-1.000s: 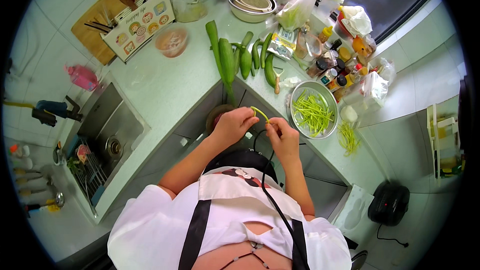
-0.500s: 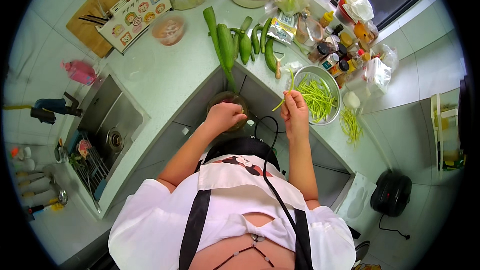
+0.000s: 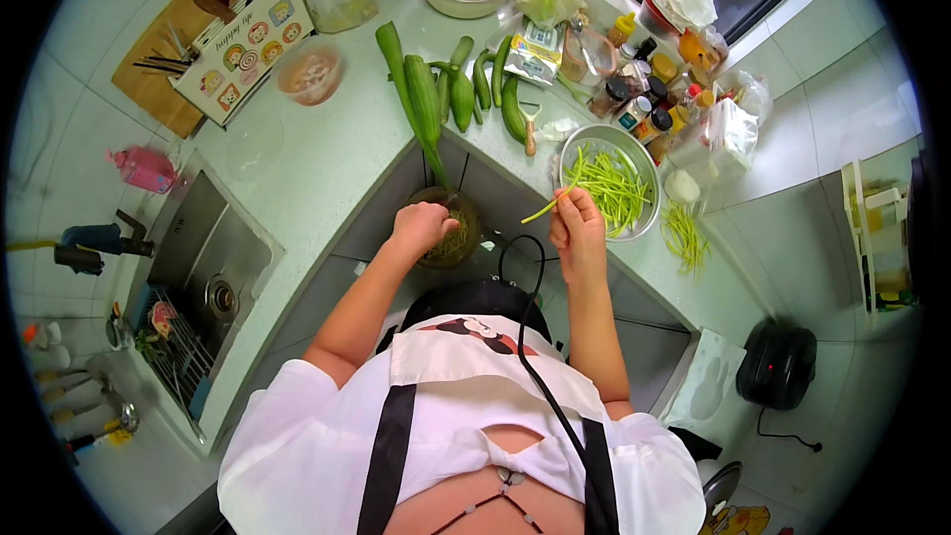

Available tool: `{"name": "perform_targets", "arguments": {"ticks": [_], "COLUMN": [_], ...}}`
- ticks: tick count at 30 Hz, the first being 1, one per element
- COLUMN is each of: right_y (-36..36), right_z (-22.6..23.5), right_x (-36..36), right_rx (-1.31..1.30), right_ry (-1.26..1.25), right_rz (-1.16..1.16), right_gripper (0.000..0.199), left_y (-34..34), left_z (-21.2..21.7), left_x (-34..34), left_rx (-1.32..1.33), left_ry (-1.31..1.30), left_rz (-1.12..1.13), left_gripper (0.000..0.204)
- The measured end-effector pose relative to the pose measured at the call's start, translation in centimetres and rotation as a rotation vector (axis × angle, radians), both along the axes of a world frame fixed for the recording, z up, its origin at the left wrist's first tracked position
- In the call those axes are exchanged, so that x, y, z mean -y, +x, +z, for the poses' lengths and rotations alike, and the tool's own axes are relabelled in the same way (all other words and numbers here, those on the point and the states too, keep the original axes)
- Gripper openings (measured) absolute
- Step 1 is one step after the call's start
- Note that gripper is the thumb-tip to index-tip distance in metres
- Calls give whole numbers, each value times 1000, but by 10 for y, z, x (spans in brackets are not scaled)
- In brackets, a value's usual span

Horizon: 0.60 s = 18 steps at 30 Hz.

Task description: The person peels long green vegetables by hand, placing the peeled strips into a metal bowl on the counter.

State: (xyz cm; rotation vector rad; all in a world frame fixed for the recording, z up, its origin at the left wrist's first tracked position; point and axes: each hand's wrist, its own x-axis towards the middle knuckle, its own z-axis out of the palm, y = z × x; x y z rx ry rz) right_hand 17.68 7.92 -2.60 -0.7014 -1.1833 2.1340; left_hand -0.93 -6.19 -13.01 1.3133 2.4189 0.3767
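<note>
Holding a thin green stem (image 3: 543,210) pinched between thumb and fingers, the right hand (image 3: 578,228) hovers at the near edge of the metal bowl (image 3: 569,144), with the stem's free end pointing toward nine o'clock, away from the bowl. The left hand (image 3: 420,226) is loosely clenched over a small dark bin (image 3: 466,238) that sits below the counter edge at about seven o'clock from the bowl; whether it grips any scraps I cannot tell, though the bin seems to hold a layer of greenish trimmings. Judging from how things lie, the work is well along but not finished: the bowl already carries a good heap of prepared green stems (image 3: 612,183), while a smaller loose bunch of stems (image 3: 684,236) lies on the pale counter (image 3: 327,149) at about four o'clock from the bowl, apparently not yet dealt with. At roughly eleven o'clock from the bowl, a row of long green gourds (image 3: 421,99) and cucumbers (image 3: 485,84) rests untouched beside a peeler (image 3: 530,129), so those look to be work left. Bottles and jars (image 3: 654,89) crowd the counter at one o'clock, and the sink (image 3: 203,267) sits far off at nine o'clock, with a cutting board (image 3: 168,40) leaning beyond it.
</note>
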Motion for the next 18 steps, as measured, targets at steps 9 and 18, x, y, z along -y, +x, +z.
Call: {"name": "perform_targets", "arguments": {"ticks": [9, 18], "right_y": [1, 3], "right_z": [-7, -13], "right_x": [2, 5], "right_rx": [91, 103], "right_ry": [71, 48], "right_rz": [23, 40], "right_gripper": [14, 17], "left_y": [35, 51], "left_z": [81, 98], "left_x": [-22, -33], "left_rx": [771, 762], "left_ry": [586, 595], "left_rz": [5, -88], "left_gripper": [17, 14]}}
